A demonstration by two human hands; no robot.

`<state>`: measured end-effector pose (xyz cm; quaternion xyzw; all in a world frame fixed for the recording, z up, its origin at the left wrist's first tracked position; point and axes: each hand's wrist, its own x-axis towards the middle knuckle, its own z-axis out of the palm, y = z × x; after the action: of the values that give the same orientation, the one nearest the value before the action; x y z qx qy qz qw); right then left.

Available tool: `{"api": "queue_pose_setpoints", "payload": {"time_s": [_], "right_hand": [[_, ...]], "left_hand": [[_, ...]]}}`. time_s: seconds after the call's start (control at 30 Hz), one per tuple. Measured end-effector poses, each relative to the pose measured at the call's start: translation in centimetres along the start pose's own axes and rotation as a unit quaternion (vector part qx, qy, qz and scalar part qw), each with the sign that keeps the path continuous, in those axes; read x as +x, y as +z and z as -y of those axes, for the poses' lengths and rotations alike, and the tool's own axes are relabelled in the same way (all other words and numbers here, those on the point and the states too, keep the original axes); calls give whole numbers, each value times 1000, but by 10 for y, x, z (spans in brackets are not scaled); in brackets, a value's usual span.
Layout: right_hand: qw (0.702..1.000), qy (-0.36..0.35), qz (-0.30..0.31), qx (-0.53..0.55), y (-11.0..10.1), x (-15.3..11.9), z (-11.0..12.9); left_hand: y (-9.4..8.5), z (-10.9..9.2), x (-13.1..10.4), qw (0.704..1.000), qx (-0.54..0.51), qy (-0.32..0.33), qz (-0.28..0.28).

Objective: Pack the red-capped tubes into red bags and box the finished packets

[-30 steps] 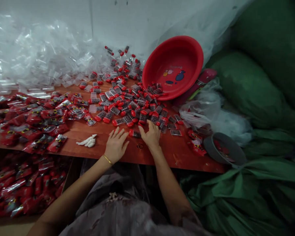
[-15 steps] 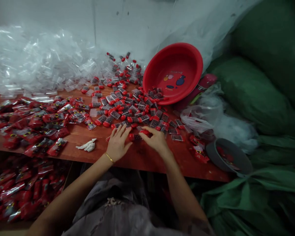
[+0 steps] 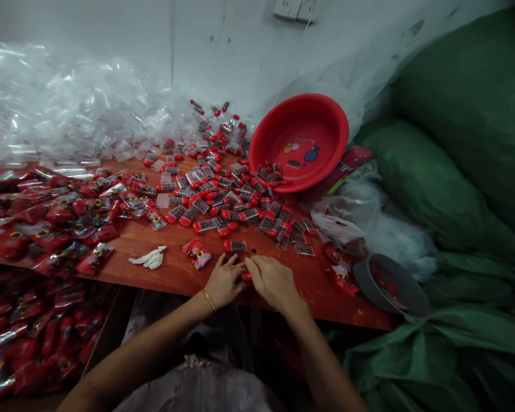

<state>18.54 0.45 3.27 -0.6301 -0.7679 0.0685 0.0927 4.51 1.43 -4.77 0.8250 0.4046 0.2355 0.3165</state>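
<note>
My left hand [image 3: 224, 281], wearing a gold bracelet, is at the table's front edge with its fingers curled inward. Against its fingertips is the red end of a small red-capped container [image 3: 246, 276]. My right hand [image 3: 277, 284] is closed round the same piece from the right and hides most of it. Just beyond the hands lies another clear container with a red cap [image 3: 234, 246] and dark contents. A small dark bead [image 3: 253, 250] rests beside it. Left of these is a red printed packet [image 3: 197, 253]. Behind spreads a pile of similar containers [image 3: 240, 197].
A red basin [image 3: 300, 143] leans tilted at the back, containers at its lip. Red packets [image 3: 60, 212] and clear plastic pieces [image 3: 68, 109] are heaped left. White finger cots or scraps [image 3: 149, 257] lie in front. A grey bowl [image 3: 363, 272] and green sacks [image 3: 433, 171] stand right.
Both hands have drawn back from the pile toward the table edge and come together round a red-capped piece. The red packet and dark bead now show. The view has tilted slightly.
</note>
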Motion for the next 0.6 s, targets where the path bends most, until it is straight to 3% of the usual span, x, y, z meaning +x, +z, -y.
{"api": "queue_pose_setpoints", "payload": {"time_s": [0.1, 0.2, 0.4, 0.5, 0.6], "right_hand": [[997, -58, -31, 45, 7, 12, 2], [991, -103, 10, 85, 23, 21, 7], [985, -76, 81, 134, 41, 23, 16], [987, -49, 45, 146, 42, 22, 17], [982, -40, -38, 181, 52, 20, 12]], "left_hand": [[5, 4, 1, 1000, 1, 6, 2], [10, 9, 0, 1000, 10, 8, -11], [17, 19, -5, 1000, 16, 19, -15], [15, 18, -5, 999, 17, 24, -15], [9, 14, -6, 999, 26, 20, -8]]}}
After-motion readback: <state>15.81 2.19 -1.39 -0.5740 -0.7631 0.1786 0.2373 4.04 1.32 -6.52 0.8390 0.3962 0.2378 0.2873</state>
